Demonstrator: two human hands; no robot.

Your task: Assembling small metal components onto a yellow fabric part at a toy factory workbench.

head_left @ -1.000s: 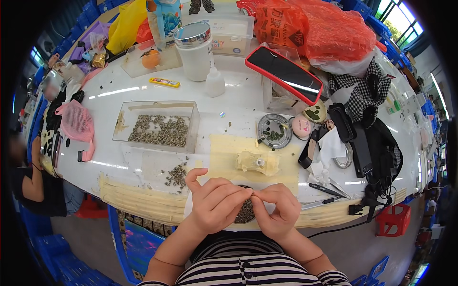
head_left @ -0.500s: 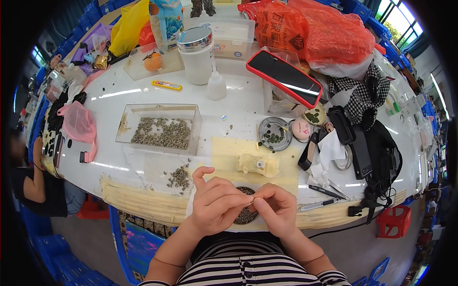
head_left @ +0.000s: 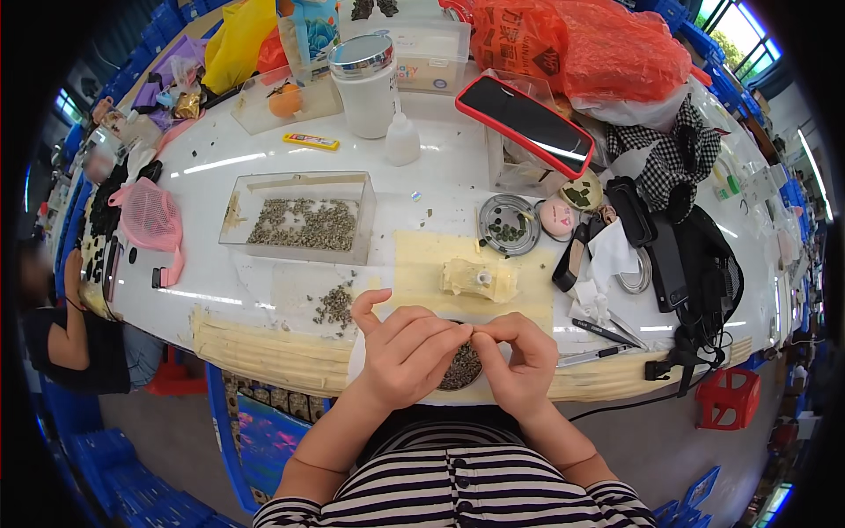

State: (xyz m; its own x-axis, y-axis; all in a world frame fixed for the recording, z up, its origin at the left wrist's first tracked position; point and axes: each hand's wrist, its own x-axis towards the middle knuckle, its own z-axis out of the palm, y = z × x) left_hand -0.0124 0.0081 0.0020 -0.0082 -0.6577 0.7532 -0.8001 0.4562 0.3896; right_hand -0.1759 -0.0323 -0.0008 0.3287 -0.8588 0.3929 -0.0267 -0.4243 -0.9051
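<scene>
My left hand (head_left: 403, 354) and my right hand (head_left: 518, 359) meet over a round dish of small grey-brown pieces (head_left: 461, 368) at the table's near edge. Thumb and forefinger of each are pinched together, fingertips touching. Whatever sits between them is too small to make out. Just beyond my hands stands a cream-coloured block wrapped in tape (head_left: 480, 279), with a small light peg on it. A loose pile of the same small pieces (head_left: 334, 305) lies to the left. Behind it is a clear rectangular box (head_left: 356, 231) holding many more. A round metal dish (head_left: 485, 211) carries dark green bits.
A phone in a red case (head_left: 526, 123) rests on a clear box at the back. Tweezers (head_left: 623, 329) and a craft knife (head_left: 591, 355) lie at right, near black straps (head_left: 704, 264). A white bottle (head_left: 402, 141) stands at the back. Another person's arm (head_left: 74, 330) shows at far left.
The view has shifted slightly, so the table's things sit a little differently in the picture. Both hands remain pinched together over the dish, the fingers slightly re-posed.
</scene>
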